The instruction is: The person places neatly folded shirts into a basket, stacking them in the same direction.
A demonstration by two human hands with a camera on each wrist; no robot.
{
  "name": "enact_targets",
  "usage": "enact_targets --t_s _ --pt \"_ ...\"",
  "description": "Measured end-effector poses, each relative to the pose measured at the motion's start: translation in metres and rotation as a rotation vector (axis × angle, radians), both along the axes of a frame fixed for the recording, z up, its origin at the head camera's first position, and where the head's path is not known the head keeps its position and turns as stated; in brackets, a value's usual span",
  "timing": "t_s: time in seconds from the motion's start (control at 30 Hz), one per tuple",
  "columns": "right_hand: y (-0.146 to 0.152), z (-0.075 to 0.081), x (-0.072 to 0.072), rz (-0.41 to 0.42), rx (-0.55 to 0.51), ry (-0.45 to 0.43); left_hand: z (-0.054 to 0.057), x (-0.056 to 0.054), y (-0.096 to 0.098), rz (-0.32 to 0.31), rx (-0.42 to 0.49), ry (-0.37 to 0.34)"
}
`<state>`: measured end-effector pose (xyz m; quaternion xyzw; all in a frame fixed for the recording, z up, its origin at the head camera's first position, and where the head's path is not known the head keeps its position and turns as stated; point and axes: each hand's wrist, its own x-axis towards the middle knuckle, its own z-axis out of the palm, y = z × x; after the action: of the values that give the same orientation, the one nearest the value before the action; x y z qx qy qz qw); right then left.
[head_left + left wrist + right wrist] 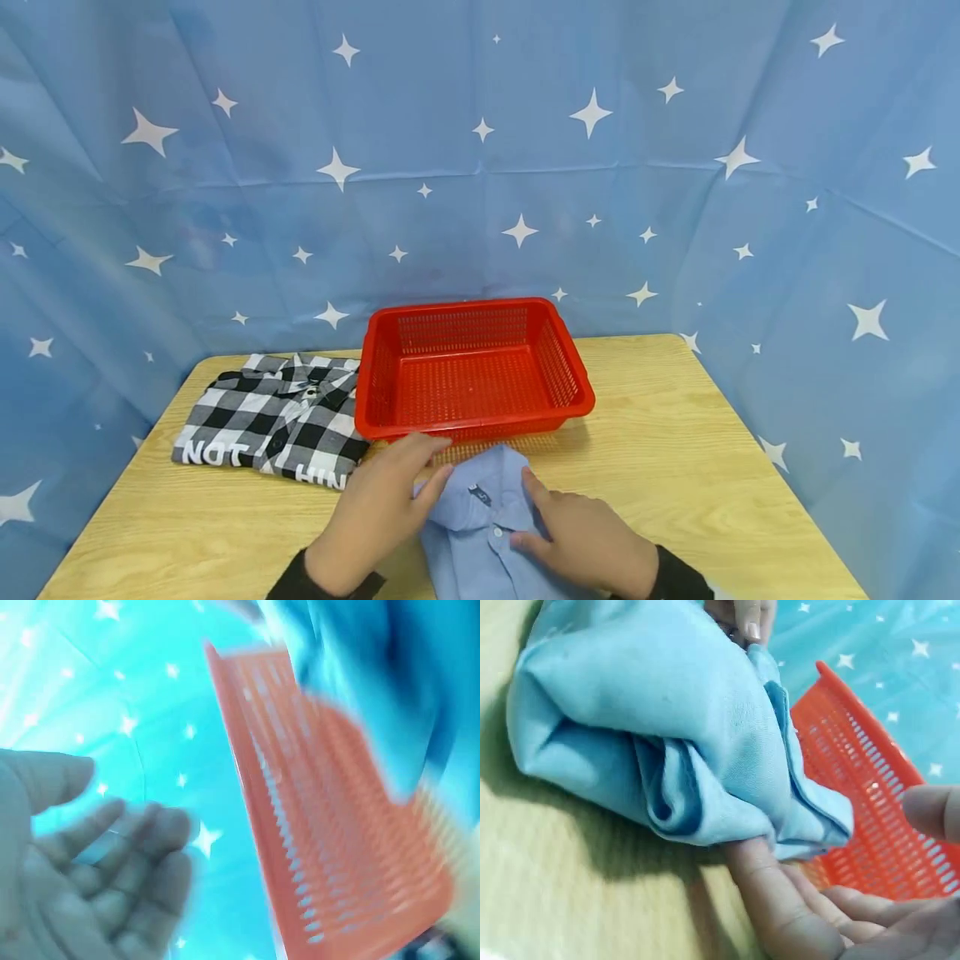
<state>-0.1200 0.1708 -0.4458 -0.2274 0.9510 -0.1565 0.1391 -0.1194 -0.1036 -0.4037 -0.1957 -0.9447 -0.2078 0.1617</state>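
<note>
A folded light blue button-up shirt [480, 542] lies on the table, collar toward the basket, a dark label inside the neck. My left hand [390, 500] is over its collar's left side; in the left wrist view that hand [97, 855] is blurred, fingers loosely bent, thumb apart, nothing between them. On the other side, my right hand [585, 533] is at the shirt's right edge. The right wrist view has a fingertip [750, 859] of this hand touching the shirt's underside [667, 712], its thumb standing away from the cloth.
Just beyond the shirt stands a red plastic basket [472, 392] with nothing in it. A folded black-and-white checked shirt [277, 417] with white lettering lies left of the basket. Behind the wooden table [675, 467] hangs a blue star-patterned cloth [450, 125].
</note>
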Motion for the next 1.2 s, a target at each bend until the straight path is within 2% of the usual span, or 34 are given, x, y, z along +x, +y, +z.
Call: enact_targets --t_s 0.1,0.17,0.23,0.3,0.37,0.47,0.6,0.67,0.77,0.83,0.9,0.97,1.03,1.2 --pt "0.020 -0.006 -0.014 -0.068 -0.224 -0.163 -0.011 0.017 -0.013 0.124 0.125 -0.244" --pt "0.031 -0.011 -0.022 -0.133 -0.407 -0.303 -0.021 0.020 -0.022 0.197 0.178 -0.389" --pt "0.040 -0.015 -0.028 -0.205 -0.585 -0.465 -0.032 0.020 -0.030 0.237 0.220 -0.513" --pt "0.048 -0.017 -0.031 -0.286 -0.728 -0.623 -0.043 0.020 -0.035 0.226 0.238 -0.601" --pt "0.054 -0.018 -0.033 -0.358 -0.827 -0.748 -0.052 0.019 -0.036 0.188 0.279 -0.680" --pt "0.056 -0.019 -0.034 -0.433 -0.914 -0.859 -0.059 0.019 -0.034 0.097 0.353 -0.738" --pt "0.052 -0.022 -0.035 -0.447 -0.981 -0.918 -0.063 0.018 -0.030 0.005 0.518 -0.808" --pt "0.049 -0.024 -0.034 -0.420 -1.001 -0.952 -0.065 0.017 -0.028 -0.020 0.623 -0.849" --pt "0.044 -0.028 -0.031 -0.350 -0.998 -0.989 -0.069 0.016 -0.026 -0.052 0.837 -0.947" --pt "0.040 -0.030 -0.029 -0.299 -0.977 -0.984 -0.073 0.014 -0.024 -0.063 0.956 -1.003" --pt "0.037 -0.032 -0.026 -0.261 -0.956 -0.942 -0.076 0.013 -0.023 -0.072 1.051 -1.044" --pt "0.034 -0.033 -0.024 -0.239 -0.949 -0.904 -0.078 0.012 -0.021 -0.071 1.094 -1.048" --pt "0.030 -0.034 -0.022 -0.229 -0.956 -0.888 -0.079 0.012 -0.019 -0.067 1.104 -1.015" --pt "0.025 -0.036 -0.017 -0.213 -1.004 -0.932 -0.080 0.012 -0.015 -0.032 1.090 -0.956"
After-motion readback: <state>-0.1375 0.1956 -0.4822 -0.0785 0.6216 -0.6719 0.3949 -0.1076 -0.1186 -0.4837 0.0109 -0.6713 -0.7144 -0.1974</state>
